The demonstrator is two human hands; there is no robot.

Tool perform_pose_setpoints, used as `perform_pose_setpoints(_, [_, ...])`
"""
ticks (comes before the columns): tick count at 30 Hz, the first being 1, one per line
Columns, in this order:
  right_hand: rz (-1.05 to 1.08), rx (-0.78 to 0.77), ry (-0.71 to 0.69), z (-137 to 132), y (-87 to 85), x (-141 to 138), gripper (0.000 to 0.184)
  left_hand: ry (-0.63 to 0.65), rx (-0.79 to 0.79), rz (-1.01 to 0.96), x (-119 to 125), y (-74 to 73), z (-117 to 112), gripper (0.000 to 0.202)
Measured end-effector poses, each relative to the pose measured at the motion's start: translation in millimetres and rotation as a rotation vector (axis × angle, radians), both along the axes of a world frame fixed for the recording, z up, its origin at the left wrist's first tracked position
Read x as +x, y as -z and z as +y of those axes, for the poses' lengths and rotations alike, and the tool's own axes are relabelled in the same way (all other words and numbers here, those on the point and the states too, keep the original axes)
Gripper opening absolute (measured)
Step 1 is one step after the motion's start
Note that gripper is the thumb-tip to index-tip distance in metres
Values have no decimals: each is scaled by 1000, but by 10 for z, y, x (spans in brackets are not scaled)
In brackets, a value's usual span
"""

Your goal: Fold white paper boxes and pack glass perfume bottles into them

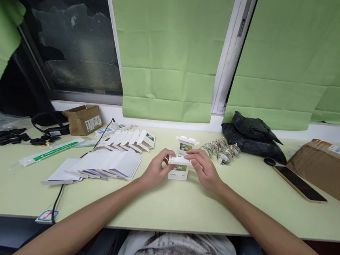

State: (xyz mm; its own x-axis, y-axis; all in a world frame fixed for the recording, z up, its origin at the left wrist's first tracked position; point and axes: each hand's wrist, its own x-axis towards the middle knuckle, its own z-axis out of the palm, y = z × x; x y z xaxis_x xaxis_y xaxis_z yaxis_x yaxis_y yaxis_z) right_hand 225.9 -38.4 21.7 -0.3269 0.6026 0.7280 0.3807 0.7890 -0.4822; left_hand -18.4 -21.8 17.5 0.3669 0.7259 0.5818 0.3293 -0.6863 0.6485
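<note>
A small white carton [178,176] with a green picture stands upright on the table in front of me. My left hand [157,169] pinches its left side, thumb at the front and index finger at the top edge. The fingers of my right hand [205,171] bend over the top right edge of the same carton, pressed on its lid. Just behind stands a second white carton [185,146] with its top flaps up. Right of it lie several clear glass ornaments [223,150] with golden caps, in a cluster. What is inside the front carton is hidden.
Flattened white cartons [104,163] lie stacked on the left, with a row of formed cartons [133,140] behind. A black cable [60,193] crosses there. Farther left are a green-striped plastic sleeve [54,152] and a brown box [83,120]. A black bag [252,136], phone [299,183] and brown parcel [324,168] lie right.
</note>
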Motion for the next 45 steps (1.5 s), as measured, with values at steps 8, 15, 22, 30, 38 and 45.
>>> perform_pose_setpoints(8, [312, -78, 191, 60, 66, -15, 22, 2, 5, -28, 1, -4, 7, 10])
perform_pose_setpoints(15, [148, -106, -5, -69, 22, -45, 29, 4, -1, -29, 10, -25, 1, 12])
perform_pose_setpoints(22, [18, -49, -6, -61, 19, -35, 28, 0, 89, -20, 7, -84, -38, 13])
perform_pose_setpoints(30, [80, -82, 74, -51, 63, -80, 38, 11, -20, -135, 19, -45, -11, 21])
perform_pose_setpoints(38, [15, -50, 35, -42, 27, -88, 31, 129, -270, -207, -4, -3, 74, 45])
perform_pose_setpoints(45, [38, -98, -11, -19, 14, -58, 25, 376, -469, -54, 25, 17, 7, 84])
